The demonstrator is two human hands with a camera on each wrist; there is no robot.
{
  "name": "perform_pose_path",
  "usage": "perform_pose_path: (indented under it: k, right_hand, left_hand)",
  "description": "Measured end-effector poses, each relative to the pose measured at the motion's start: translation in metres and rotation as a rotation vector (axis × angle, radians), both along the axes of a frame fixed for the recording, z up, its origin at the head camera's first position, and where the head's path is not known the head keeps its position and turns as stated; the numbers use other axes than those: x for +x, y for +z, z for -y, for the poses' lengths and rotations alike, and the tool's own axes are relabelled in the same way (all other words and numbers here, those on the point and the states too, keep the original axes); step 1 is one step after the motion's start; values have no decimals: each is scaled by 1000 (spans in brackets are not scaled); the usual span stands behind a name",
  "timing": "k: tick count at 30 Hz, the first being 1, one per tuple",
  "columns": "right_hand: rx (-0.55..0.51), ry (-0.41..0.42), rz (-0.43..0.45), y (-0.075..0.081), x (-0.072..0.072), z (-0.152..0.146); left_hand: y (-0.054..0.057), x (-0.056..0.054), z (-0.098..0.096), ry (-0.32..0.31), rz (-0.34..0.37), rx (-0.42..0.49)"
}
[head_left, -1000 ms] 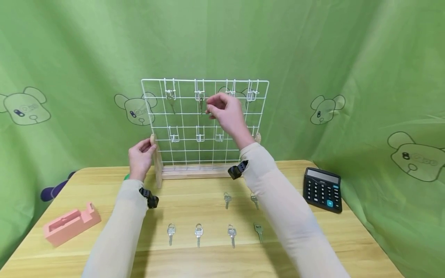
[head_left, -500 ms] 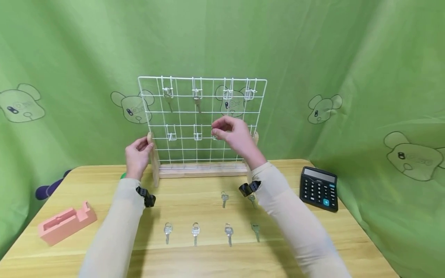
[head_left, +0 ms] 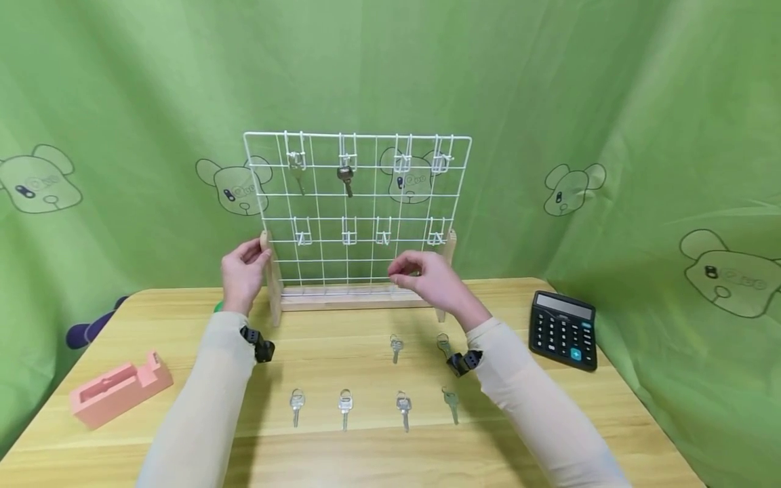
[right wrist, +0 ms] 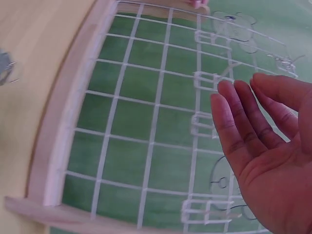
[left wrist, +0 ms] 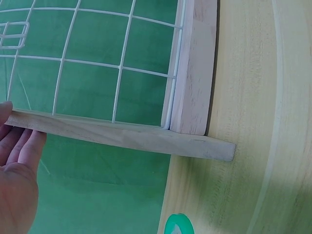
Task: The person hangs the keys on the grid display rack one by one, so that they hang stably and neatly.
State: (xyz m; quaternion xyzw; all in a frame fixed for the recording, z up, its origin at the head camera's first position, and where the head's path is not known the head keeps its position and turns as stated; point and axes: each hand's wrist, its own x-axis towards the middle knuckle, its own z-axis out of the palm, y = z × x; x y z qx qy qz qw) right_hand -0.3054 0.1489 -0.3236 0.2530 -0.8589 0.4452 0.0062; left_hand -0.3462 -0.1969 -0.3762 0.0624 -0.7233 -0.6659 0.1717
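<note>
Pale wood grain runs across the bench (head_left: 342,461). Nearest on it lie four keys (head_left: 345,401) in a spaced row. Two more keys (head_left: 396,347) sit behind, toward the right, the outer one partly hidden by the black camera (head_left: 464,363) on the right wrist. A pink holder (head_left: 122,392) stands to the left, a calculator (head_left: 563,332) to the right.

Of the two hands, the right hand (head_left: 433,279) brings the change: a second ago its fingertips were beside the second hanging key, and it has since dropped to the lower right of the wire grid (head_left: 366,219). Its fingers curve loosely and hold nothing. The left hand (head_left: 244,271) keeps its place, pinching the left wooden upright (head_left: 272,288) between thumb and fingers.

Beyond them, the grid carries two rows of four hooks (head_left: 402,163). On the upper row, the first hanging key (head_left: 297,175) is on the leftmost hook and the second hanging key (head_left: 346,180) on the next, now showing a darker face and untouched. My reading is that the second key's hanging is finished: six hooks bear no key, and six keys lie on the bench. Farthest back falls a green curtain (head_left: 342,68).
</note>
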Motion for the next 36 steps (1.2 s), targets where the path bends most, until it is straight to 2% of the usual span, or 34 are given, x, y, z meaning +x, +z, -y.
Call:
perform_pose_path:
  k: [9, 17, 25, 31, 36]
  right_hand:
    - [72, 69, 68, -39, -1, -15]
    - [122, 150, 79, -74, -6, -18]
    - [174, 149, 133, -96, -11, -21]
    - [241, 187, 116, -111, -17, -18]
    - [322, 172, 95, -116, -19, -13]
  left_hand:
    - [0, -1, -1, 8, -11, 8]
    - [-1, -1, 0, 6, -15, 7]
    - [2, 0, -1, 5, -3, 14]
    - [2, 1, 0, 3, 1, 17]
    - [1, 0, -1, 3, 7, 10]
